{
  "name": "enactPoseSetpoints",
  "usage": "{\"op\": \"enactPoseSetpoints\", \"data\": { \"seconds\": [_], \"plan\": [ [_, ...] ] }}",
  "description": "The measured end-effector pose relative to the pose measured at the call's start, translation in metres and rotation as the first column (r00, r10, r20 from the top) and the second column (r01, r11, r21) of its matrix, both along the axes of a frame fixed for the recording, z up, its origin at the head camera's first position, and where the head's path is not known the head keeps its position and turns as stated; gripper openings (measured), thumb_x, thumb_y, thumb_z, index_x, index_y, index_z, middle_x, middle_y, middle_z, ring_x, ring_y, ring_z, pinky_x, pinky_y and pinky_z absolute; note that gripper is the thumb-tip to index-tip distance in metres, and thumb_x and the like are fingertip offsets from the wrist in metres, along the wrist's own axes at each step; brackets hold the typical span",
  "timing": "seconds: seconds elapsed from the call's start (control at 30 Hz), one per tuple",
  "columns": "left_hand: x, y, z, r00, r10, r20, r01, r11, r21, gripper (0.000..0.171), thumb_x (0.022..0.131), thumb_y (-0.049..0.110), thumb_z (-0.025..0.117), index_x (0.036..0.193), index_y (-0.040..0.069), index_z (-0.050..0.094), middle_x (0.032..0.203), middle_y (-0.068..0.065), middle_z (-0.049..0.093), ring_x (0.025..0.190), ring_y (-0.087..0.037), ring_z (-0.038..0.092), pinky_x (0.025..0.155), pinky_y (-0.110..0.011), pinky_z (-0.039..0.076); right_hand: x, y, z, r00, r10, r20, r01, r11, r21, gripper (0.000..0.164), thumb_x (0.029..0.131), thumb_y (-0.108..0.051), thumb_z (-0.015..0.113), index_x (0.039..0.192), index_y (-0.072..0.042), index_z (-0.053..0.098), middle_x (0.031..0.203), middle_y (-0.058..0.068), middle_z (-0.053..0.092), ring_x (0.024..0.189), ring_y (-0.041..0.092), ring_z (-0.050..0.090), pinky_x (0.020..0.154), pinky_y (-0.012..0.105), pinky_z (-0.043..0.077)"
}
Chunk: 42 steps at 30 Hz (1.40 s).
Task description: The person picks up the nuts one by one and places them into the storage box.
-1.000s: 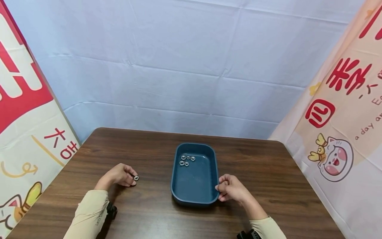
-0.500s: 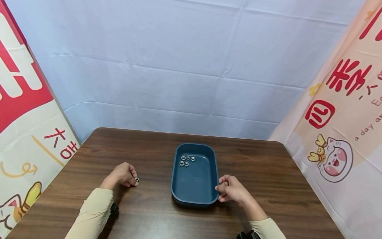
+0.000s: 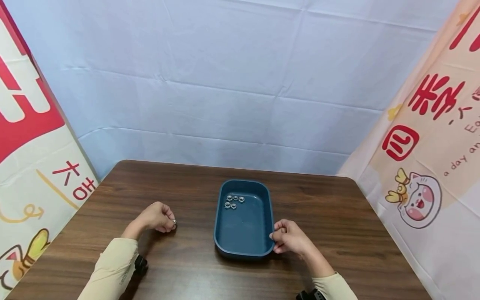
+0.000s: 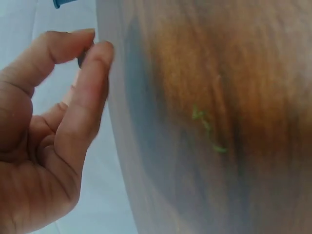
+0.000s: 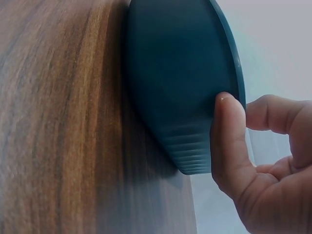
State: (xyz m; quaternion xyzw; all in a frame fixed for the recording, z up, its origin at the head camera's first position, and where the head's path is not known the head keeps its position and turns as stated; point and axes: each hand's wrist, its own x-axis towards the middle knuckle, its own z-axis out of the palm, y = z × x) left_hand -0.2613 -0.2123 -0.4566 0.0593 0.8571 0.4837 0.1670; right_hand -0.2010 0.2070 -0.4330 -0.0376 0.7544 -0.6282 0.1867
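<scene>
My left hand pinches a small metal nut between thumb and forefinger, left of the tray. In the left wrist view the nut is a dark edge, mostly hidden by the fingertips. A dark blue rectangular tray sits on the table. Several metal nuts lie flat in its far left part. With thumb and forefinger my right hand grips the tray's right wall near its front corner. The right wrist view has the thumb on the outside of the tray and a finger over its rim.
The brown wooden table has a rounded far edge. A pale cloth hangs behind it. Printed banners stand at the left and right sides.
My left hand has closed its fingertips on the nut, which lay at its fingertips on the table, and has shifted slightly. The right hand and the tray stay where they were.
</scene>
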Motion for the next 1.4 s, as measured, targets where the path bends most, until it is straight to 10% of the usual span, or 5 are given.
{"op": "enactPoseSetpoints", "data": {
  "seconds": [0.13, 0.4, 1.4],
  "plan": [
    [0.000, -0.003, -0.001, 0.997, -0.073, 0.023, 0.067, 0.979, 0.190, 0.016, 0.074, -0.003, 0.067, 0.087, -0.005, 0.060, 0.072, -0.010, 0.064, 0.063, -0.020, 0.062, 0.058, -0.035, 0.056, -0.001, -0.002, -0.001, 1.000, -0.008, -0.003, 0.008, 1.000, 0.003, 0.027, 0.082, 0.002, 0.056, 0.101, 0.011, 0.039, 0.064, 0.009, 0.053, 0.050, 0.015, 0.056, 0.048, 0.026, 0.052],
    [0.005, 0.003, 0.000, 0.994, -0.034, 0.104, -0.018, 0.887, 0.462, 0.023, 0.078, -0.002, 0.067, 0.098, -0.003, 0.057, 0.084, -0.011, 0.064, 0.077, -0.024, 0.064, 0.068, -0.034, 0.055, 0.000, -0.004, 0.000, 1.000, -0.024, -0.010, 0.024, 1.000, 0.009, 0.026, 0.083, 0.003, 0.056, 0.100, 0.010, 0.038, 0.066, 0.008, 0.051, 0.050, 0.017, 0.056, 0.047, 0.028, 0.052],
    [0.011, 0.061, 0.031, 0.992, 0.025, 0.123, -0.089, 0.831, 0.549, 0.013, 0.078, 0.001, 0.070, 0.089, 0.003, 0.063, 0.086, -0.011, 0.063, 0.077, -0.024, 0.063, 0.072, -0.036, 0.054, 0.002, -0.002, 0.000, 0.999, -0.041, 0.008, 0.041, 0.999, -0.012, 0.025, 0.082, 0.003, 0.056, 0.099, 0.009, 0.039, 0.063, 0.008, 0.053, 0.048, 0.014, 0.056, 0.047, 0.026, 0.052]
  ]
}}
